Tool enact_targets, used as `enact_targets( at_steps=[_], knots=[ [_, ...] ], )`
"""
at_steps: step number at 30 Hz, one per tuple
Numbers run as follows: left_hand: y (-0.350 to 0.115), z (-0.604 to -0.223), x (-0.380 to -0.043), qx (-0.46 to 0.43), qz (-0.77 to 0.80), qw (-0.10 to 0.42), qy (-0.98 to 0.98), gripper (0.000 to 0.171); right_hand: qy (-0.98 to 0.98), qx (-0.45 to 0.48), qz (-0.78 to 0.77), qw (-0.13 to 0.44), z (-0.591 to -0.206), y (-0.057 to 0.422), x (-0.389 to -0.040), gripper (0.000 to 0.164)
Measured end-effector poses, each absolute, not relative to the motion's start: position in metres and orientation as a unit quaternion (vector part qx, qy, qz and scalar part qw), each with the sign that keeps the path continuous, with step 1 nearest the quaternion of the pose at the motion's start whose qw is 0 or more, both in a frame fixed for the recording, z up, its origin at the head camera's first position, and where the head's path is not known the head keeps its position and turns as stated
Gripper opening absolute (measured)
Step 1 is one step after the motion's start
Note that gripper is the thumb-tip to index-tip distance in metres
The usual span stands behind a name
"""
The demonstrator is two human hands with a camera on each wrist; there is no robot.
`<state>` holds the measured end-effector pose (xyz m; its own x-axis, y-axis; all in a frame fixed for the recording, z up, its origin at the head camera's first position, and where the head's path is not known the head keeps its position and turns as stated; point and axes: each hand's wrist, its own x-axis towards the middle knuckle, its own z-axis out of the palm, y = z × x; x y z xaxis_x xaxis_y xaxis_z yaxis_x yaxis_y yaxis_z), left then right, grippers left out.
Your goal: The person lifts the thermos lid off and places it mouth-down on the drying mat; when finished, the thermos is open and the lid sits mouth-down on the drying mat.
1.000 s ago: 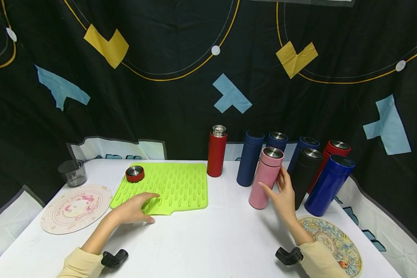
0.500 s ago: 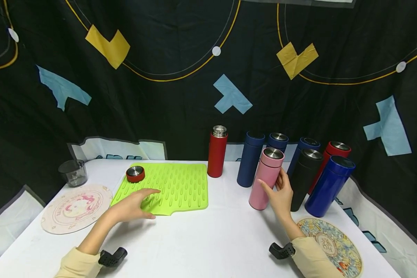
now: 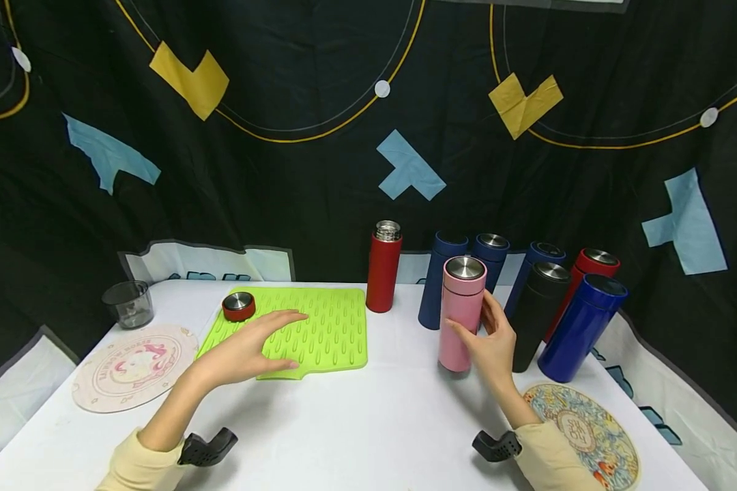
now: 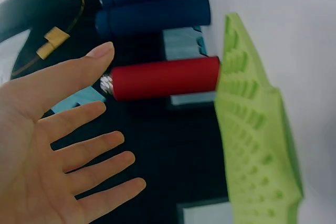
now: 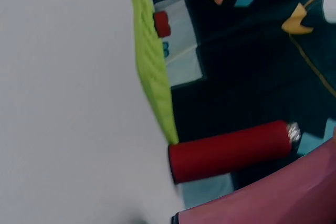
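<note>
My right hand (image 3: 494, 346) grips the body of a pink thermos (image 3: 460, 348), thumb on the near side and fingers round its right side. The thermos is upright with its steel-topped lid on. My left hand (image 3: 242, 351) hovers over the front left of a green ridged mat (image 3: 334, 341); its fingers are spread, and the left wrist view shows an empty palm (image 4: 37, 177). A red thermos (image 3: 383, 279) without its lid stands just right of the mat, its steel neck bare. On the mat's back left lies a red lid (image 3: 238, 308) with a steel top.
Behind the pink thermos stand blue bottles (image 3: 432, 300). To its right are a black thermos (image 3: 536, 320), a shiny blue one (image 3: 580, 334) and another red one (image 3: 596, 261). A patterned round mat (image 3: 617, 433) lies front right. At left are a pink round mat (image 3: 98, 385) and a dark clear cup (image 3: 132, 310).
The pink thermos has shifted left and stands straighter, away from the black one, carried by my right hand. My left hand has moved right and opened wider.
</note>
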<state>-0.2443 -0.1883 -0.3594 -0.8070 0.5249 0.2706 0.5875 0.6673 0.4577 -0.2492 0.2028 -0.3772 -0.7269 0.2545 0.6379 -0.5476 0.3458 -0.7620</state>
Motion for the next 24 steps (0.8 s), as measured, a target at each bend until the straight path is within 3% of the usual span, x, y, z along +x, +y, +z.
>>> enact_targets(
  at_steps=[12,24],
  knots=[
    [-0.153,-0.331,-0.241,-0.343,-0.301,0.127,-0.881,0.078,-0.743,0.205,0.526,0.359,-0.346,0.176,-0.233,0.072],
    [-0.123,-0.31,-0.244,-0.371,-0.362,0.206,-0.83,0.084,-0.766,0.305,0.457,0.334,-0.355,0.156,-0.255,0.08]
  ],
)
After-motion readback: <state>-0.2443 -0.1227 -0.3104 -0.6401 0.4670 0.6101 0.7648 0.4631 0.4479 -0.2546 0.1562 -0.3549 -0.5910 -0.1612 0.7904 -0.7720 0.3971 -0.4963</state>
